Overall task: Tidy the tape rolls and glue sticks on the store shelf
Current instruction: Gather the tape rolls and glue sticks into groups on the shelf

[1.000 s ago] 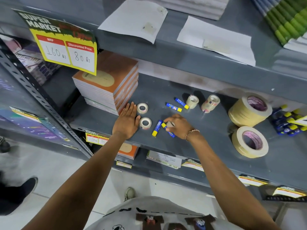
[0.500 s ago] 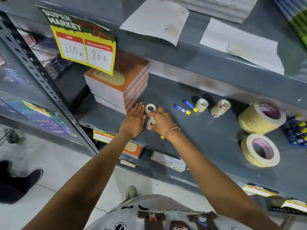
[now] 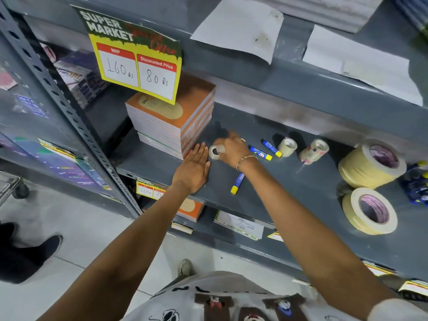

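Grey metal shelf (image 3: 289, 200) carries everything in the head view, the only view here. The left hand (image 3: 193, 169) lies flat on it with the fingers spread and straight, holding nothing, just right of the stack of notebooks (image 3: 172, 122), like a stop. The right hand (image 3: 231, 148) has its fingertips pressed on a small clear tape roll (image 3: 215, 152), which sits between the two hands and seems to lie on top of another roll, though this is partly hidden. To do this step well, I think the roll should be lowered with its hole looking up, its edges even with what is under it, and the left palm kept as a fence. One glue stick (image 3: 237, 183) lies near the front edge, its long axis running from near to far, yellow cap toward the near side. Two more glue sticks (image 3: 266, 150) lie farther back, long axis left to right, caps to the right. Right of them stand two small rolls (image 3: 303, 149), and far right two wide masking tape rolls (image 3: 370, 181).
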`<state>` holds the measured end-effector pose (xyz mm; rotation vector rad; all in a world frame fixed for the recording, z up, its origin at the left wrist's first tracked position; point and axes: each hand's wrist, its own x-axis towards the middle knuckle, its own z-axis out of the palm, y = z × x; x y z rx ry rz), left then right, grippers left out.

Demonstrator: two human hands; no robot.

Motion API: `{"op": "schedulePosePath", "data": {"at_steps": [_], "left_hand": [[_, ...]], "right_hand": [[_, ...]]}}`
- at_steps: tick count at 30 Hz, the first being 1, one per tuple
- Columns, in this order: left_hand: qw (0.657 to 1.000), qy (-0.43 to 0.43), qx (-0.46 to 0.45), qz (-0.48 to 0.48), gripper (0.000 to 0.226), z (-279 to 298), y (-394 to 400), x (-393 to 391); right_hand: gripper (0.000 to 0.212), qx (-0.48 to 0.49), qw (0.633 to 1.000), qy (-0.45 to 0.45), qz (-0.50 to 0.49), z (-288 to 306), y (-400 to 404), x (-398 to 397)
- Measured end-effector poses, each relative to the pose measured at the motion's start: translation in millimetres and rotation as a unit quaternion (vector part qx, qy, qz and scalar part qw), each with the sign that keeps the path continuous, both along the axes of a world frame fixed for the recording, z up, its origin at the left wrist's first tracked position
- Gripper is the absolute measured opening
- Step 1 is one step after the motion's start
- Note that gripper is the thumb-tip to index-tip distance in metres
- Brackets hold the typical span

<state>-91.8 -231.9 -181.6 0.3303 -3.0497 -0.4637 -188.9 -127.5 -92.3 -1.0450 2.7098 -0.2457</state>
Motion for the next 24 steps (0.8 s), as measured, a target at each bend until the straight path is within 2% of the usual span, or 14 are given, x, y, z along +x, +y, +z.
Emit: {"op": "schedulePosePath", "data": {"at_steps": [8, 12, 19, 22, 24], "left_hand": [[1.000, 0.002, 0.007, 0.000, 0.056, 2, -1, 1], [1.000, 0.012, 0.004, -0.005, 0.055, 0, 0, 0], [1.000, -0.019, 0.006, 0.014, 0.058, 2, 2, -4], [0.998, -0.020, 0.034, 0.042, 0.060, 5, 7, -10], [0.998, -0.016, 0.045, 0.037, 0.060, 8, 11, -18]], "right_hand": [[0.034, 0.051, 0.997, -0.039, 0.040, -3, -23, -9], [0.046, 0.076, 0.995, -0.058, 0.042, 1, -24, -10], [0.039, -0.024, 0.997, -0.066, -0.021, 7, 3, -14], [0.034, -0.090, 0.991, -0.069, -0.076, 22, 50, -23], [0.031, -0.086, 0.988, -0.051, -0.115, 27, 95, -34]]}}
